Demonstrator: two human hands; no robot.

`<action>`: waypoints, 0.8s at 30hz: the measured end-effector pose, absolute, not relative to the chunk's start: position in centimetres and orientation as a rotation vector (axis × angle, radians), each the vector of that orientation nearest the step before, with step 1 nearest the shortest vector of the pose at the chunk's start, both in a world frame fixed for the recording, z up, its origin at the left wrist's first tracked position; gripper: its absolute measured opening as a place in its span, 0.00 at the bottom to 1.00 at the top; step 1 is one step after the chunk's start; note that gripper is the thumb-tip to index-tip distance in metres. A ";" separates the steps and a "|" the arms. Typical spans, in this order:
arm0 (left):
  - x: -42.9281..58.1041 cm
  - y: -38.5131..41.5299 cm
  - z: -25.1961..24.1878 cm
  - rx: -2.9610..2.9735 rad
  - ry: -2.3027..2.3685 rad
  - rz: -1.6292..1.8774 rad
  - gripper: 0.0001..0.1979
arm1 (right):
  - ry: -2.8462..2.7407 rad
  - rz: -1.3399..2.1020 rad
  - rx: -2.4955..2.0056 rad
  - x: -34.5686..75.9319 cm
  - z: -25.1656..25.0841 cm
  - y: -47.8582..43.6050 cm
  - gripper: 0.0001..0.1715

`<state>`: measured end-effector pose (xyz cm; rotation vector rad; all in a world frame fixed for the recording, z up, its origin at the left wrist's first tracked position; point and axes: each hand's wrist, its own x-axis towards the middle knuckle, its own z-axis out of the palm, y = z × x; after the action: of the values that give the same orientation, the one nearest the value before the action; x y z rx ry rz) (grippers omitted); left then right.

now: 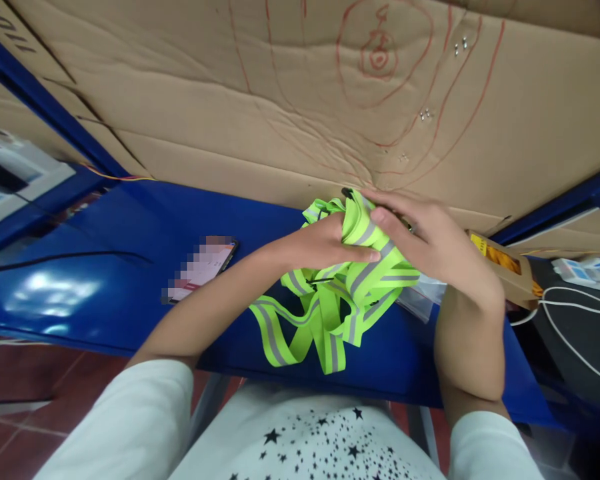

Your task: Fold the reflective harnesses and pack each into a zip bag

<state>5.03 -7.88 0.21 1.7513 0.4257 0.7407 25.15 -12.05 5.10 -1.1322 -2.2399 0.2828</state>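
Observation:
A bundle of neon yellow-green reflective straps [330, 313] with grey stripes and small black fittings lies in loops on the blue shelf [135, 220]. My left hand [343, 247] is closed round the gathered upper part, its thumb lying across the front of the folds. From the right, my right hand [415, 227] grips the same folded webbing, thumb near the top and fingers reaching behind it. Those fingertips are partly hidden. Several strap ends hang loosely below both hands toward the shelf's front edge.
A phone [203, 267] lies to the left. Clear plastic bags [423, 300] are beside the straps on the right. Beyond them stands a small cardboard box [503, 263], near white cables [575, 300]. A large cardboard sheet [180, 87] with red drawn lines forms the back.

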 end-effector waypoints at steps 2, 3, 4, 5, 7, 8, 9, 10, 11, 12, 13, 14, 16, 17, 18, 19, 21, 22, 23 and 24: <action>5.0 -7.9 0.2 1.699 0.455 0.735 0.22 | -2.369 0.235 -1.131 25.0 5.1 -12.5 0.33; 4.9 -8.0 0.2 1.666 0.470 0.736 0.22 | -2.394 0.201 -1.146 24.9 5.1 -12.6 0.36; 4.9 -8.0 0.2 1.629 0.484 0.736 0.23 | -2.392 0.158 -1.159 24.8 5.1 -12.7 0.37; 4.9 -8.0 0.1 1.585 0.498 0.741 0.23 | -2.378 0.120 -1.163 24.6 5.0 -12.6 0.36; 5.0 -7.9 0.0 1.461 0.518 0.744 0.23 | -2.350 0.092 -1.140 24.4 5.1 -12.2 0.31; 5.1 -7.9 0.0 1.375 0.521 0.739 0.23 | -2.332 0.094 -1.131 24.4 5.2 -12.0 0.29; 5.2 -7.9 0.0 1.285 0.515 0.722 0.23 | -2.304 0.099 -1.136 24.4 5.3 -11.8 0.27; 5.3 -7.9 0.0 1.207 0.497 0.691 0.22 | -2.262 0.102 -1.155 24.4 5.5 -11.6 0.24; 5.4 -8.0 0.1 1.159 0.467 0.641 0.21 | -2.204 0.097 -1.181 24.5 5.6 -11.6 0.22; 5.5 -8.1 0.2 1.151 0.427 0.582 0.20 | -2.136 0.090 -1.206 24.7 5.8 -11.6 0.20; 5.7 -8.3 0.4 1.181 0.386 0.522 0.18 | -2.065 0.089 -1.222 24.8 6.0 -11.7 0.20; 5.7 -8.5 0.6 1.243 0.346 0.466 0.16 | -1.999 0.104 -1.229 25.0 6.2 -11.9 0.21; 5.8 -9.0 1.1 1.404 0.288 0.397 0.13 | -1.881 0.213 -1.213 25.4 6.4 -12.4 0.26; 5.7 -9.2 1.4 1.476 0.272 0.390 0.12 | -1.830 0.310 -1.193 25.6 6.4 -12.6 0.28; 5.6 -9.4 1.6 1.537 0.266 0.390 0.11 | -1.780 0.432 -1.171 25.6 6.4 -12.7 0.29; 5.4 -9.5 1.9 1.589 0.264 0.394 0.11 | -1.740 0.580 -1.155 25.7 6.3 -12.8 0.28; 4.8 -9.6 2.4 1.683 0.248 0.378 0.09 | -1.705 0.907 -1.152 25.6 6.1 -12.7 0.28; 4.6 -9.5 2.6 1.726 0.230 0.363 0.08 | -1.712 1.036 -1.164 25.5 5.9 -12.5 0.27; 4.3 -9.5 2.7 1.758 0.215 0.349 0.07 | -1.733 1.098 -1.187 25.3 5.7 -12.2 0.27; 4.0 -9.4 2.8 1.777 0.208 0.339 0.07 | -1.767 1.085 -1.212 25.1 5.5 -11.9 0.26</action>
<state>4.04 -9.36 2.78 1.7768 0.2076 0.3387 25.12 -11.91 5.51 -1.2117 -1.7674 1.0851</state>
